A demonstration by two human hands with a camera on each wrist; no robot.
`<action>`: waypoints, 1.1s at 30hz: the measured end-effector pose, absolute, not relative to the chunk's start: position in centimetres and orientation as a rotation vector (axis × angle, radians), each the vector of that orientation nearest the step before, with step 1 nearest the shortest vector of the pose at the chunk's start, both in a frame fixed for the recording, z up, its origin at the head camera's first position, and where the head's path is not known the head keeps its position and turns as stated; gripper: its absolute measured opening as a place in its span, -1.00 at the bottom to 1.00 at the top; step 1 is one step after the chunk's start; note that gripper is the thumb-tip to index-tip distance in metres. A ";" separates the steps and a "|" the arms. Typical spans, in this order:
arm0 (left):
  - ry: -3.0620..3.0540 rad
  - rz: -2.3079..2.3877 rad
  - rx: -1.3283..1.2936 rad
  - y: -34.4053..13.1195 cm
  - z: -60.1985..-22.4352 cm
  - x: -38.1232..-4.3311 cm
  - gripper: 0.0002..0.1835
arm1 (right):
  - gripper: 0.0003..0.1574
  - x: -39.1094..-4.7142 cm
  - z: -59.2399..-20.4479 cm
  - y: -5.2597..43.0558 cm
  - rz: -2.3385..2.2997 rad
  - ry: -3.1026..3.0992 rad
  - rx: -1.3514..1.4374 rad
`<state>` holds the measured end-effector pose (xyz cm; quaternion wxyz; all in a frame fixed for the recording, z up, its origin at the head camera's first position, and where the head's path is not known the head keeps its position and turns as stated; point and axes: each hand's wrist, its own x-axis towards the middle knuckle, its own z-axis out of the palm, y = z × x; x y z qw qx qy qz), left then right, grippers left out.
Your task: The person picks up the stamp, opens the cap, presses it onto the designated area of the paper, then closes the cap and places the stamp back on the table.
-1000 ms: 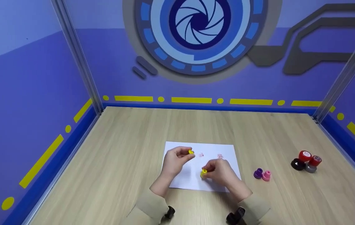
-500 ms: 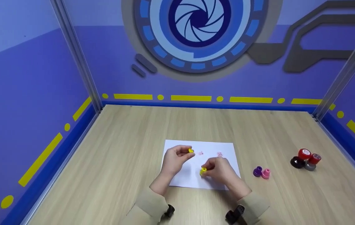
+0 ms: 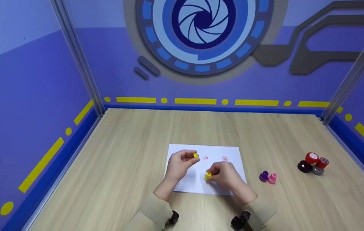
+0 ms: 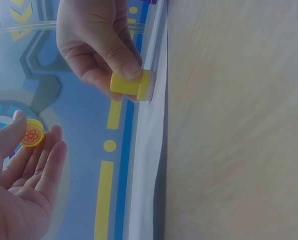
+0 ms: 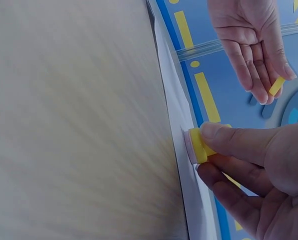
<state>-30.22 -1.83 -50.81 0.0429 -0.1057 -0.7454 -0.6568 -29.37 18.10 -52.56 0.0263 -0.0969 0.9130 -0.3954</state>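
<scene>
the right hand (image 3: 225, 173) pinches a yellow stamp (image 3: 208, 176), base down on the white paper (image 3: 188, 186); the left hand (image 3: 177, 165) pinches a yellow cap (image 4: 33, 134) above the paper. purple stamp (image 3: 264, 176) and pink stamp (image 3: 272, 178) stand right of it.

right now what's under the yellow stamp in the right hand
White paper lies under the yellow stamp. The patch it covers is hidden, so any mark there can't be seen.

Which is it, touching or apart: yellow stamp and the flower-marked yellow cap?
Apart. The left wrist view shows a clear gap between the yellow stamp in the right hand and the yellow cap in the left hand.
</scene>
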 end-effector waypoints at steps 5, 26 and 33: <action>-2.282 -2.011 -0.342 -1.8 -50.9 -30.2 -0.72 | -0.81 -29.3 -52.6 18.2 -1.209 2.830 -0.297; -2.276 -1.989 -0.388 -1.3 -50.8 -30.0 -0.71 | -0.69 -29.4 -49.9 20.2 -1.979 2.527 -0.204; -2.298 -2.017 -0.433 -0.9 -50.9 -29.5 -0.70 | -0.56 -29.2 -49.5 20.0 -2.263 2.201 -0.043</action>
